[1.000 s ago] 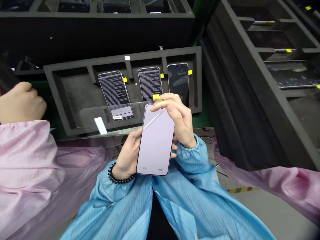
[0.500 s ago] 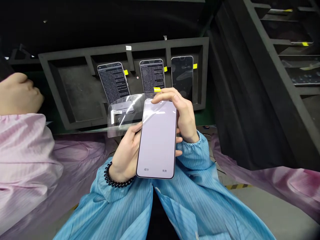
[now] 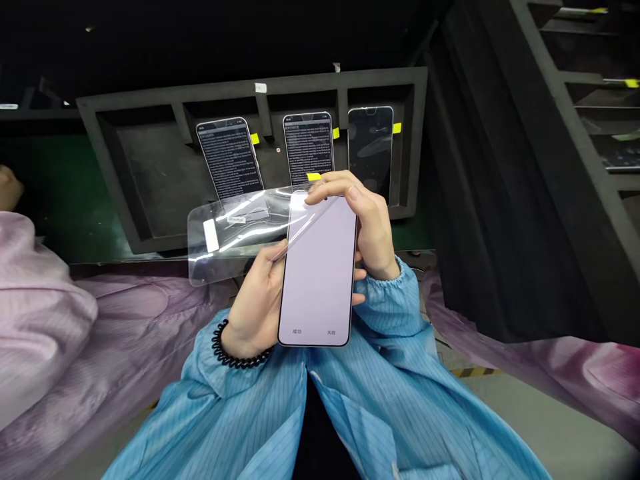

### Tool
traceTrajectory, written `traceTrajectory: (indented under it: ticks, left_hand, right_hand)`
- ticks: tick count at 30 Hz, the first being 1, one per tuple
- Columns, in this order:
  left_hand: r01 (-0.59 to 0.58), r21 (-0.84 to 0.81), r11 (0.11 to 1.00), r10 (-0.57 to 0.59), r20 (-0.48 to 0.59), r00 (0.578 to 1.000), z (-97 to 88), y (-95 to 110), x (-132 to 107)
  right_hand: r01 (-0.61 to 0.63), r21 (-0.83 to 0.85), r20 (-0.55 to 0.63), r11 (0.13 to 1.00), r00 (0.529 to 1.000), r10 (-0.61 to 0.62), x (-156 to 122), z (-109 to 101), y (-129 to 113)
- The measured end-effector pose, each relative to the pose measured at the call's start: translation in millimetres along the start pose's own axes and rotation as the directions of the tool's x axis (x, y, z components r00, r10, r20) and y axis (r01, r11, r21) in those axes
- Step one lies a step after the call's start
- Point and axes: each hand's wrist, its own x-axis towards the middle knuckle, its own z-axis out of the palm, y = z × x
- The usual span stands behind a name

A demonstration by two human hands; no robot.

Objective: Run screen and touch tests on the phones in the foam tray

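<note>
My left hand is wrapped round a smartphone, which lies upright along my view with its screen lit plain pale and dark characters near the bottom. A clear protective film with a white label reaches out left from the phone's upper part, its edge slanting across the screen. My right hand curls over the top of the phone, fingertips pressed on the film at the top edge. Beside these fingers shows a yellow tab. A black coiled band circles my left wrist.
A black tray with compartments lies ahead, holding a left phone and a middle phone with text, and a dark-screened phone. A black rack stands right. Another person's pink sleeve is at left.
The clear film stretches further left and shows more of its length. Its slanted edge still crosses the screen's top. The other person's hand at left has moved mostly out of view.
</note>
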Motion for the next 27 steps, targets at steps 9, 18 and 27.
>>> traceTrajectory:
  ticks: [9, 18, 27]
  left_hand:
    - [0.001, 0.090, 0.996, -0.007, 0.060, 0.998, -10.7, 5, 8]
    - [0.024, 0.151, 0.988, -0.035, 0.074, 0.997, -21.1, 7, 7]
    - [0.011, 0.069, 0.998, -0.011, -0.011, 1.000, -24.9, 11, 10]
  right_hand:
    - [0.035, 0.137, -0.004, 0.990, 0.999, -0.035, -1, -1, 5]
    - [0.037, 0.110, 0.042, 0.993, 0.998, -0.042, -1, -5, 2]
    - [0.100, 0.412, -0.108, 0.906, 0.992, -0.060, 1, -8, 16]
